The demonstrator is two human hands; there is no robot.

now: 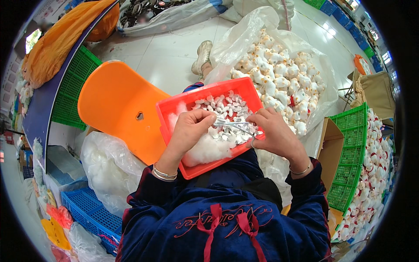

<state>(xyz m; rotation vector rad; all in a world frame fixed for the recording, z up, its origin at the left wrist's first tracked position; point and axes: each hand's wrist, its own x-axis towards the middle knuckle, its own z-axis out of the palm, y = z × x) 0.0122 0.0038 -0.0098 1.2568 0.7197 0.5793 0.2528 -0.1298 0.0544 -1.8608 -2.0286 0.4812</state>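
Observation:
A shallow red plastic tray (255,97) rests on my lap. Many small silvery-white pieces (224,105) fill its far part, and a fluffy heap of white stuffing (207,150) lies at its near left. Over the tray, my right hand (277,134) grips metal forceps (233,123), its fingers around the ring handles. The tips point left, toward my left hand (190,129). That hand is closed, thumb and forefinger pinched at the forceps' tips; what lies between them is too small and covered to tell.
An orange chair (118,105) stands left of the tray. Beyond it to the right is a clear plastic bag (242,37) of small white plush toys (279,72). A bag of stuffing (107,168) and a blue crate (94,209) sit at left, a green crate (351,153) at right.

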